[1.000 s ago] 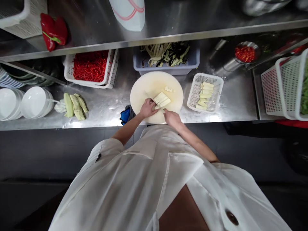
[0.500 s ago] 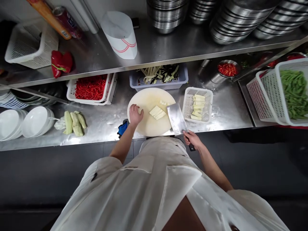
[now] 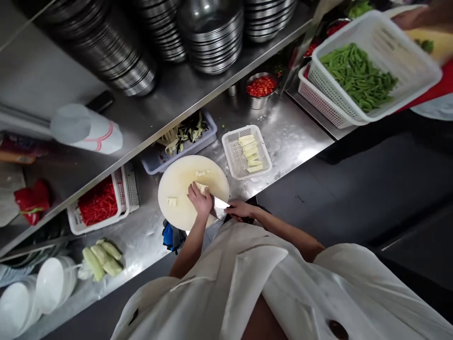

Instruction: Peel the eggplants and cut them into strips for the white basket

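On the round cutting board (image 3: 177,174), my left hand (image 3: 200,199) rests over cut pieces of peeled eggplant (image 3: 202,188), partly hiding them. My right hand (image 3: 239,210) grips a cleaver (image 3: 219,208) by its handle, low at the board's right edge. The blade reaches in beside my left hand and eggplant; whether it touches them I cannot tell. Small offcuts (image 3: 172,201) lie on the board's left side, with more crumbs (image 3: 202,173) near the top. Right of the board, a white basket (image 3: 230,153) holds several eggplant strips (image 3: 251,150).
A bluish tray (image 3: 211,130) of peelings sits behind the board. Whole peeled eggplants (image 3: 102,259) and white bowls (image 3: 56,283) lie left, near a basket of red chillies (image 3: 101,200). At upper right, another person's hand (image 3: 412,19) is near a green bean basket (image 3: 385,111). Overhead runs a steel shelf (image 3: 155,120).
The view has turned toward the right. My left hand has moved from the board's left side onto the eggplant pieces. The cleaver has come in close beside that hand.
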Motion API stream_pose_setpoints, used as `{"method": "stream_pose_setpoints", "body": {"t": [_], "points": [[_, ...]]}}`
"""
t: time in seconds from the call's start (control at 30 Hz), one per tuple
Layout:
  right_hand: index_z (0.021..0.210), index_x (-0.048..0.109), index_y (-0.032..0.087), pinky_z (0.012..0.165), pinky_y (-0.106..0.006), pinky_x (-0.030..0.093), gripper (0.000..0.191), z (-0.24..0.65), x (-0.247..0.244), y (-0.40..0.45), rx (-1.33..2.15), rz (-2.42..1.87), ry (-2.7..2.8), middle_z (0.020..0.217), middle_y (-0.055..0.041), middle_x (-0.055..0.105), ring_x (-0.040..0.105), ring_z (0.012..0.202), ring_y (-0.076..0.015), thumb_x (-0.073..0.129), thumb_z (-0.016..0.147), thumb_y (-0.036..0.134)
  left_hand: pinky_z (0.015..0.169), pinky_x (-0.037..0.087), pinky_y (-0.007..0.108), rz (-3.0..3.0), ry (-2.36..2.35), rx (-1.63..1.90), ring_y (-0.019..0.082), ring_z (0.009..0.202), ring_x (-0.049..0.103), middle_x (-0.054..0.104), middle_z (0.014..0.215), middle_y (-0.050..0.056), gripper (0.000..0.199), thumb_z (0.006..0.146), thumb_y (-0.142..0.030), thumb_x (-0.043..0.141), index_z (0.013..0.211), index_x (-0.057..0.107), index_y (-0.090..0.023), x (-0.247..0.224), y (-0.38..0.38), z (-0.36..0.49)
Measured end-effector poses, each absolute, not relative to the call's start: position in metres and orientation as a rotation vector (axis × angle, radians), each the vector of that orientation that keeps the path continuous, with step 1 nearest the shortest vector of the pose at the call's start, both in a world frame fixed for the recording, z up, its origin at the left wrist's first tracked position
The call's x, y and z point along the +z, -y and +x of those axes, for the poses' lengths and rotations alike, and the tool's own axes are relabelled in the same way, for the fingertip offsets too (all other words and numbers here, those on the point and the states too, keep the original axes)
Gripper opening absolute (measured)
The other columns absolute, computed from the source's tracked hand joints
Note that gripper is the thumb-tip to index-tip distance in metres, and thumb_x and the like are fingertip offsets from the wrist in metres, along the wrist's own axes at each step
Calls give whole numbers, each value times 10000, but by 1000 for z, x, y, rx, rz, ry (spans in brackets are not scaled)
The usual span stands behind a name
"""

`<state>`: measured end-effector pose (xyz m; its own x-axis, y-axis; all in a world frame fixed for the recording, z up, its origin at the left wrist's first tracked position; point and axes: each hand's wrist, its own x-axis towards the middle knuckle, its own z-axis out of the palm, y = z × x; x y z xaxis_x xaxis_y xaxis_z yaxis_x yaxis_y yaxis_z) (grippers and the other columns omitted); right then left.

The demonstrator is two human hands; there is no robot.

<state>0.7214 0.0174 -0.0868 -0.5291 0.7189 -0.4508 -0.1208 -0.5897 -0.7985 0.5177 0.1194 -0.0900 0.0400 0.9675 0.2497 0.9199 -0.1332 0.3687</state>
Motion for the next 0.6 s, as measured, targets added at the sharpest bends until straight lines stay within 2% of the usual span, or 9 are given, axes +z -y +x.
{"method": "stream_pose_setpoints", "body": {"t": [0.1,0.23,0.37,0.47,0.6], "points": [[818,539,243,406,-258,315,424,754,-77,-1,2095,-1046,847,578,51,518,419,451,-107,764,909,591,1326,260,670,2349,-1832,618,417,1638,313,379,1703,299,783,1109,-565,384,1714,315,-74,-75,-132,554],[848,465,260,397,-243,285,488,812,-76,22,2014,-1007,491,593,83,475,354,445,-87,798,887,614,1368,164,660,2562,-1397,377,377,1677,257,352,1753,219,766,1101,-600,406,1741,305,-192,-70,-163,645],[838,413,258,411,-232,225,567,853,-80,25,1909,-942,234,593,100,425,244,469,-61,850,845,619,1389,84,628,2604,-988,97,356,1709,175,333,1787,145,744,1090,-616,428,1739,338,-264,-89,-204,734],[854,393,263,422,-214,206,608,871,-83,40,1875,-936,157,596,114,394,218,481,-58,857,814,653,1392,61,619,2541,-795,-98,351,1725,91,311,1806,106,740,1081,-612,446,1734,351,-275,-109,-226,778],[917,447,265,406,-216,197,567,892,-82,105,1857,-975,100,603,118,402,224,455,-63,852,822,650,1394,47,607,2442,-726,-79,343,1730,43,275,1821,103,785,1058,-619,512,1735,339,-261,-124,-235,797]]}}
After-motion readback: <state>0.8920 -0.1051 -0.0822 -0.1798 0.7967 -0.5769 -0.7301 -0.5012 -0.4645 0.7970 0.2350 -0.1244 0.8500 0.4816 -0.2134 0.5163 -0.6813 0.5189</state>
